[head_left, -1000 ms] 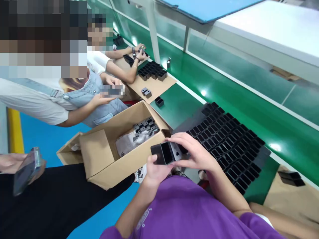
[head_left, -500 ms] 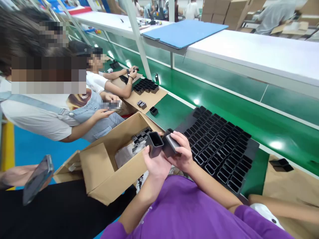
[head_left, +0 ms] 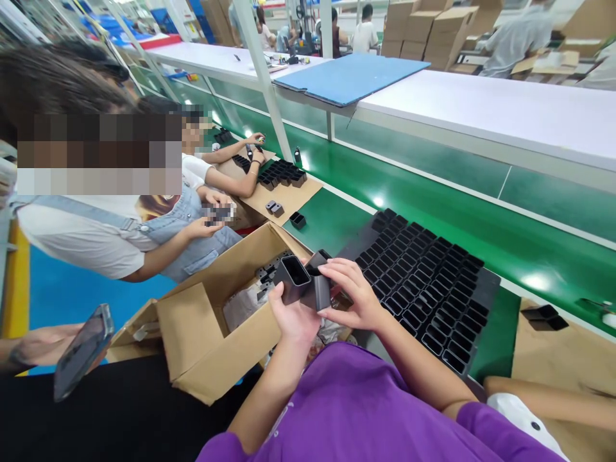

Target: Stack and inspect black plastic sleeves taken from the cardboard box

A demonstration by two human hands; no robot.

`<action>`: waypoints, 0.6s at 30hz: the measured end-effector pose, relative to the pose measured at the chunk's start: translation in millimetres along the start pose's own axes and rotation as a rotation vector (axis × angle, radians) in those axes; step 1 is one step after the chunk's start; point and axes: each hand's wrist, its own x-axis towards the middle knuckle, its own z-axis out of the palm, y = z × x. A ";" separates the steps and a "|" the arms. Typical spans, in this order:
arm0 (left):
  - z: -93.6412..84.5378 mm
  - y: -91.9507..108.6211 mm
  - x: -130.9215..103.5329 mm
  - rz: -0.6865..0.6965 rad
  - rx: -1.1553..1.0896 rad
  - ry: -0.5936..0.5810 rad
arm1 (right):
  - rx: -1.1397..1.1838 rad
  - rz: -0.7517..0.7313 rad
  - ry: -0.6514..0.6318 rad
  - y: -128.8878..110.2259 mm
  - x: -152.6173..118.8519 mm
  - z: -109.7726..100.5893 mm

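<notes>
Two dark rectangular sleeves, hollow and open at the end, are held together in front of my purple shirt. My left hand [head_left: 294, 319] is closed from below around the left sleeve [head_left: 292, 280], whose open end faces up. My right hand [head_left: 353, 292] grips the second sleeve [head_left: 317, 290] between thumb and fingers, and this one leans against the first. Beneath them stands an open cardboard box [head_left: 226, 359] holding dark parts and pale wrapping. To the right, many similar sleeves [head_left: 423, 276] stand in close rows on a dark mat.
Co-workers sit along the green bench [head_left: 332, 221] to my left; one hand there holds a phone [head_left: 83, 353]. More sleeves [head_left: 283, 173] lie on brown card. At right, two sleeves [head_left: 545, 317] rest on paper. A white shelf [head_left: 505, 106] runs above the bench.
The right-hand sleeve has turned more upright, and my right fingers have shifted from over it to its side and edge. Both hands have moved slightly; the camera view has shifted a little.
</notes>
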 end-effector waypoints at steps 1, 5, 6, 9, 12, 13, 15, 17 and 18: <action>0.4 -0.1 -1.1 0.007 -0.016 0.006 | 0.017 -0.015 0.040 0.0 0.7 1.5; 0.4 0.3 -5.4 0.009 -0.019 -0.100 | 0.012 -0.044 0.206 -1.3 -0.8 14.1; 0.0 0.7 -6.0 0.003 -0.001 -0.152 | -0.006 -0.035 0.222 -1.8 -1.1 17.0; -1.9 1.9 -5.1 0.003 0.057 -0.242 | -0.061 0.000 0.186 -2.1 -1.1 20.5; -6.2 2.9 -0.4 0.033 0.103 -0.229 | -0.051 -0.010 0.093 -1.4 -0.9 16.3; -8.2 3.0 1.4 0.037 0.115 -0.221 | -0.031 -0.019 0.073 -1.6 -1.0 14.4; -12.0 3.1 4.5 0.033 0.128 -0.212 | 0.043 -0.001 0.071 -3.5 -1.5 12.0; -14.4 2.8 6.0 0.029 0.128 -0.206 | 0.163 0.093 0.118 -7.4 -2.2 12.2; -14.8 2.6 6.2 0.031 0.129 -0.207 | 0.231 0.165 0.158 -9.5 -2.3 13.1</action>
